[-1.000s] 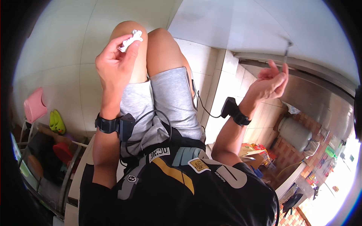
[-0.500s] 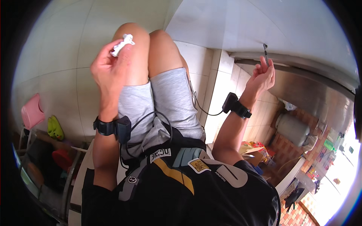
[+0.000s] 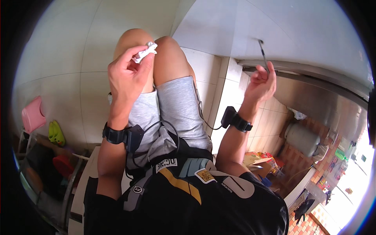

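A small white piece with an uneven, figurine-like shape (image 3: 145, 52) is pinched between the thumb and fingers of my left hand (image 3: 126, 80), above my knees. My fingertips cover part of it, so its exact kind is unclear. Farther right, my right hand (image 3: 261, 84) is closed around a slim dark rod (image 3: 263, 53) with a small angled head, which points up and away from me. The rod's lower end is hidden in my fingers. The two hands are well apart, and the rod does not touch the white piece.
Black bands with cabled boxes sit on both wrists. A pale smooth surface with a metal edge (image 3: 313, 72) lies beyond my right hand. At left stand a pink stool (image 3: 33, 114) and green slippers (image 3: 56, 133). A grey gas cylinder (image 3: 302, 140) and a cardboard box (image 3: 260, 162) are at lower right.
My left hand has shifted right and slightly nearer with the white piece. My right hand has come left, bringing the rod along, so the hands are closer together.
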A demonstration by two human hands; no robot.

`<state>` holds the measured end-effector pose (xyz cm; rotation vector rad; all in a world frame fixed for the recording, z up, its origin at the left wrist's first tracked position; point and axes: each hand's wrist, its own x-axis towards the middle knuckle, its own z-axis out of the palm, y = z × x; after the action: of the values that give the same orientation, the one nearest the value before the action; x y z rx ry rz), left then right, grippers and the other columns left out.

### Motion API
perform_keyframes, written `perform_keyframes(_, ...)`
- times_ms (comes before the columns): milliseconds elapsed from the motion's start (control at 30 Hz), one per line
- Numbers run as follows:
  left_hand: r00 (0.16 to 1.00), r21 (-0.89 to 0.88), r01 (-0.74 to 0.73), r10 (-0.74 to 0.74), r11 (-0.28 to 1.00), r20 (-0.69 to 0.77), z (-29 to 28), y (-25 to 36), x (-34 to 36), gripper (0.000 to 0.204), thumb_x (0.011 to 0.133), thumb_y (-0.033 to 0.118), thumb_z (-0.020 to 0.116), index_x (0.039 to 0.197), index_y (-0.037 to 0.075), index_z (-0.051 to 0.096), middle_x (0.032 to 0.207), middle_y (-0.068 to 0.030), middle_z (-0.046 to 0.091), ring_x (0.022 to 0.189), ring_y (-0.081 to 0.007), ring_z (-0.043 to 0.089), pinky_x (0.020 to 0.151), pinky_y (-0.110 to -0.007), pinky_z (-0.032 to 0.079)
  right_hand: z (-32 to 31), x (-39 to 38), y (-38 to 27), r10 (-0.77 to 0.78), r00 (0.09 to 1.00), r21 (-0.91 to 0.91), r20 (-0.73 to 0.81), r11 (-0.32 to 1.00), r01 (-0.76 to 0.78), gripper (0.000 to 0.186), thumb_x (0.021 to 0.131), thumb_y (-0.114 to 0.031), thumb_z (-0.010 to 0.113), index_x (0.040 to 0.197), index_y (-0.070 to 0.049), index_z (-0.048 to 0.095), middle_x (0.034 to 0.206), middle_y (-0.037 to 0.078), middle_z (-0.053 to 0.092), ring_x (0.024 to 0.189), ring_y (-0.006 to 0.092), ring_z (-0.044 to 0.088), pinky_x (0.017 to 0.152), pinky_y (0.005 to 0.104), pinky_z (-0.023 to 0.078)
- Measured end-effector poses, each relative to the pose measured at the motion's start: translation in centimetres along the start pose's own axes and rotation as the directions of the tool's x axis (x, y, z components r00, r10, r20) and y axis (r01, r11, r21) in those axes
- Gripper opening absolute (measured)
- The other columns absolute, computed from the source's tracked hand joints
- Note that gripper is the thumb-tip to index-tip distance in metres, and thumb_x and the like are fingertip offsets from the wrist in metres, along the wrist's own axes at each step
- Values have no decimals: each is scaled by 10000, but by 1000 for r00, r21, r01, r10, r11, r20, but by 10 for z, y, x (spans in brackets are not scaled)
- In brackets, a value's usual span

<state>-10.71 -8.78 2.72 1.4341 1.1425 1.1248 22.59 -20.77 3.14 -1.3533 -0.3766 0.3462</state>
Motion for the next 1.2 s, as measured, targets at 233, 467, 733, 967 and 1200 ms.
perform_keyframes(233,993,-122,53,-65,991,-103,-4,1,-1,226,902,62,742,1105,-27,695,920,-15,726,693,-3,584,596,-153,443,48,-42,-17,21,986,16,166,1000,-24,424,1069,-280,394,1219,60,597,744,152,698,505,147,544,473,261,410)
perform_keyframes(467,992,-53,-6,-1,999,-129,-10,4,-1,201,890,34,742,1078,-27,703,918,-37,725,727,-31,603,625,-184,485,77,-54,-19,66,971,-14,228,998,-65,375,1073,-268,363,1128,20,597,833,194,726,563,168,601,503,267,438)
perform_keyframes(733,994,194,-107,107,975,6,-3,12,-3,198,878,51,755,1053,-24,697,894,-48,731,699,-45,604,592,-199,492,95,-75,-40,-128,931,67,341,991,112,376,1091,-254,321,1152,19,572,891,202,730,589,177,607,518,273,450)
perform_keyframes(967,998,15,-63,64,998,-12,5,4,-4,216,859,61,775,1052,-1,703,841,-12,704,675,-20,574,572,-201,465,117,-89,-43,-118,942,42,314,993,111,381,1090,-261,340,1153,19,590,923,203,736,624,191,642,526,266,451)
perform_keyframes(1200,994,-98,22,-32,995,-102,-6,-2,-2,185,887,40,744,1058,-18,705,858,-11,702,684,-31,592,584,-198,472,125,-92,-33,-224,883,37,413,973,230,368,1089,-255,340,1157,26,567,911,199,725,682,200,657,552,285,485)
